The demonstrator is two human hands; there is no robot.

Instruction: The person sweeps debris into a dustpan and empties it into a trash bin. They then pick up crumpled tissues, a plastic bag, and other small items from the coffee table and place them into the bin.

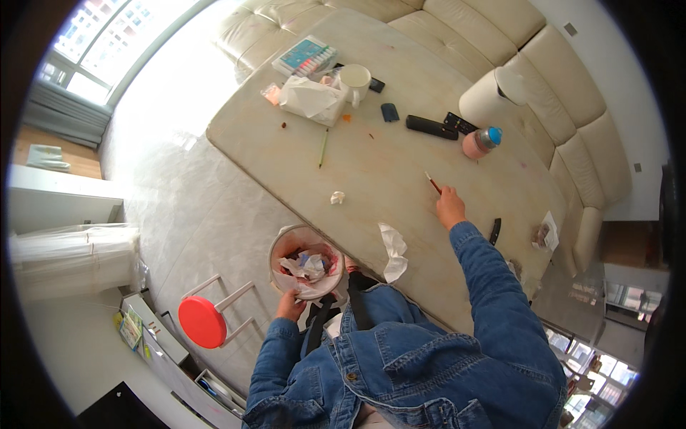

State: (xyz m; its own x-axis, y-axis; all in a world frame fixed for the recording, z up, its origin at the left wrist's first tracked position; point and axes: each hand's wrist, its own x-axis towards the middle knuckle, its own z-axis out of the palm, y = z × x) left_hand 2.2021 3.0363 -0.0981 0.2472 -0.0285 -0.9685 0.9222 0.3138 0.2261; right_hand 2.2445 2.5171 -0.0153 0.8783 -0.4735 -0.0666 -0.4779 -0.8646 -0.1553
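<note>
My left hand (291,307) grips the near rim of a round trash bin (275,279), which stands on the floor against the table's edge. Crumpled tissues and red-stained waste lie inside it. Over the marble-look table (375,177), my right hand (450,206) holds a slim dark-red brush (433,183) with a pale tip pointing away from me. A crumpled tissue (394,252) lies at the near table edge, and a small wad of tissue (337,197) farther left. A green pencil (323,148) rests beyond that wad. To the right of my sleeve is a black-handled object (496,231).
Along the table's far side are a tissue box (313,102), a white mug (354,83), a marker set (304,55), a black case (431,127), a remote control (459,123) and a pink bottle (481,143). A red stool (202,322) stands left; a cream sofa (552,86) curves behind.
</note>
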